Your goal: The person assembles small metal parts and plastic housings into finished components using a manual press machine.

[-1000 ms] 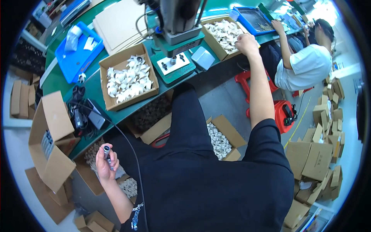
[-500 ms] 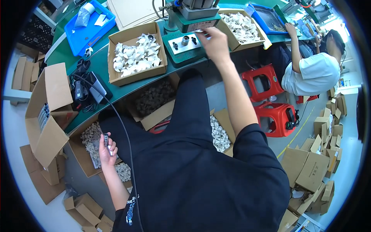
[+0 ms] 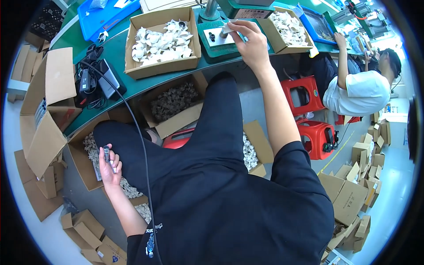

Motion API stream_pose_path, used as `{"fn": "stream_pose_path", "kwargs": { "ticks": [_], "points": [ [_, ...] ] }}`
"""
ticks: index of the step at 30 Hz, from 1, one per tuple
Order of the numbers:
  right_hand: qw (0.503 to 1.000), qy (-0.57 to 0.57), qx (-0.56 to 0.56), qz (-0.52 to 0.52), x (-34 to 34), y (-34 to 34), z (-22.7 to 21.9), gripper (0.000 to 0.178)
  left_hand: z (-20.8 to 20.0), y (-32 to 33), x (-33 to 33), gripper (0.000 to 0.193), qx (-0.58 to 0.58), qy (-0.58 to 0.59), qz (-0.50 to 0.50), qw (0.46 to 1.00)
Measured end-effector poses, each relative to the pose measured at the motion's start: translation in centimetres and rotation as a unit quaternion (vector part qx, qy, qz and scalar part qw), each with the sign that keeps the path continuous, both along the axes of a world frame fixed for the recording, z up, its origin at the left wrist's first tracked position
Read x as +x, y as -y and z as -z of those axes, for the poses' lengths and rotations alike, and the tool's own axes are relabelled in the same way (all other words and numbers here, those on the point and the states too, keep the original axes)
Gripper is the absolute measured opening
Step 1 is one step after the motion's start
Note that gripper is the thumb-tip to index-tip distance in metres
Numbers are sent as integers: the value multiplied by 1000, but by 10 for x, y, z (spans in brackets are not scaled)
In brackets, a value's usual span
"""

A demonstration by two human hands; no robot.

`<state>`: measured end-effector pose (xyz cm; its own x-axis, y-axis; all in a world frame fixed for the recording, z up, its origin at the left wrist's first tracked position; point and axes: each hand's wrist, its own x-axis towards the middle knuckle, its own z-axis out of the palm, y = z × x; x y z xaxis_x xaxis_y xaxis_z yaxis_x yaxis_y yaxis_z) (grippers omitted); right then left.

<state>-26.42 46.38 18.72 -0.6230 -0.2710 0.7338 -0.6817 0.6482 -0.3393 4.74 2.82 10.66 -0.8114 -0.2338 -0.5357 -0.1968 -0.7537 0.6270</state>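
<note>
My left hand (image 3: 109, 173) is held low over my left thigh, its fingers closed around a small metal cylinder (image 3: 106, 152) with a dark end. A paler bit shows beside the fingers, too small to name. Out at the bench, my right hand (image 3: 255, 47) pinches a small pale part (image 3: 227, 29) between thumb and fingers. That part is at the post on the silver plate (image 3: 215, 40) of a green bench press (image 3: 247, 12); whether it sits on the post I cannot tell. Left of the press, a cardboard box (image 3: 193, 59) holds many white curved parts (image 3: 163, 42).
Another box of white parts (image 3: 287, 28) stands right of the press. A blue tray (image 3: 95, 33) and black power adapters (image 3: 90, 84) lie to the left. A black cable (image 3: 140, 132) crosses over my lap. Red stools (image 3: 304, 95) and a co-worker (image 3: 357, 90) are at right.
My right hand has come down with the pale part from the press's front to the post on the plate. The view has shifted; my left hand keeps its hold on the cylinder.
</note>
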Motion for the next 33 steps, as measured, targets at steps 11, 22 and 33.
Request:
{"fn": "stream_pose_path", "kwargs": {
  "ticks": [11, 22, 33],
  "points": [
    [988, -105, 112, -11, -6, -6, 1, 23, 47, 17, -71, 37, 54, -71, 87, 992],
    [949, 266, -167, 36, -61, -42, 21, 21, 86, -2, -134, 31, -1, 21, 166, 986],
    [939, 213, -253, -89, -22, -3, 23, 27, 69, -29, -114, 35, -38, 46, 191, 980]
  ]
}}
